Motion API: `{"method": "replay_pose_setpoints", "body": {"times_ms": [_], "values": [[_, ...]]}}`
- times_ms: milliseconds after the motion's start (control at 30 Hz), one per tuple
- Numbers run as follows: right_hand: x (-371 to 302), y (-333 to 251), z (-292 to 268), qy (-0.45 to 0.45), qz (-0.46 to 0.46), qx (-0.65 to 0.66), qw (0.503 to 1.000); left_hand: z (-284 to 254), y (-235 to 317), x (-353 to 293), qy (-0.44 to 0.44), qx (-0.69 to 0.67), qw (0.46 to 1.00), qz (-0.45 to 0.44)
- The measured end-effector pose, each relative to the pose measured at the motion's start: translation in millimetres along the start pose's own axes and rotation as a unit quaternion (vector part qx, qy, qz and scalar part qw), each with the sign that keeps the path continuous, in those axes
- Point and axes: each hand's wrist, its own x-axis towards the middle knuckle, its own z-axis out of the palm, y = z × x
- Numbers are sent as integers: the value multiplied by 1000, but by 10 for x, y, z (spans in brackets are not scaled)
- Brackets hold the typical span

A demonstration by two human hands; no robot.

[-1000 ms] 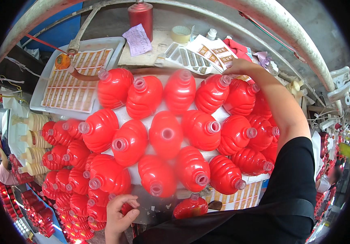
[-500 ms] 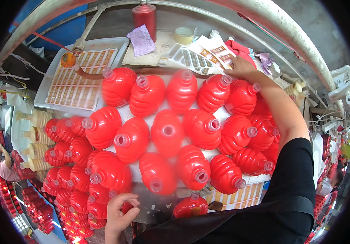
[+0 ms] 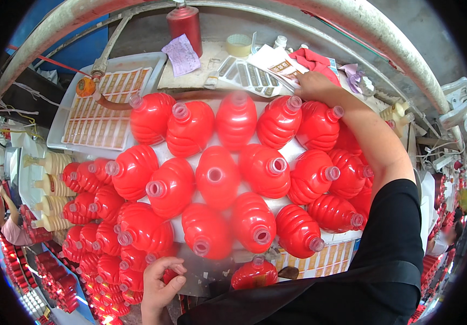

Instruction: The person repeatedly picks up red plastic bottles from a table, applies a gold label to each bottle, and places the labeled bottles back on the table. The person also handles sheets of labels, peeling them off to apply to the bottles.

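Observation:
My right hand reaches over the bottles to the back of the table. Its fingers close on the near corner of some white label sheets with brown and gold labels; the fingertips are partly hidden. At the lower edge, my left hand hangs with bent fingers and the thumb apart, holding nothing visible. Rows of uncapped red bottles with clear necks cover the table between my hands. One red bottle stands close to my body, showing a gold label.
A white tray with label sheets is at the back left. Behind the bottles are a dark red canister, a tape roll and a red cloth. Metal pipes arch overhead. More red bottles crowd the left.
The fanned label sheets have drawn together, and their right part shows less beside my right hand. My left hand keeps its pose. The whole view has shifted slightly.

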Motion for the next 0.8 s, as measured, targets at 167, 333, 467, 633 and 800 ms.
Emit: {"method": "replay_pose_setpoints", "body": {"times_ms": [167, 333, 467, 633, 800], "values": [[-1, 1, -28, 3, 8, 16, 1000, -9, -24, -7, 2, -4, 1000, 0], [19, 66, -29, -8, 13, 44, 999, -38, -60, -25, 3, -5, 1000, 4], [54, 137, -8, -11, 1, 44, 999, -49, -86, -37, 8, -18, 1000, 1], [87, 177, -8, -23, 14, 63, 998, -55, -90, -25, 3, -20, 1000, 5], [101, 124, -65, -41, 34, 45, 998, -55, -78, -20, 5, -26, 1000, -5]]}}
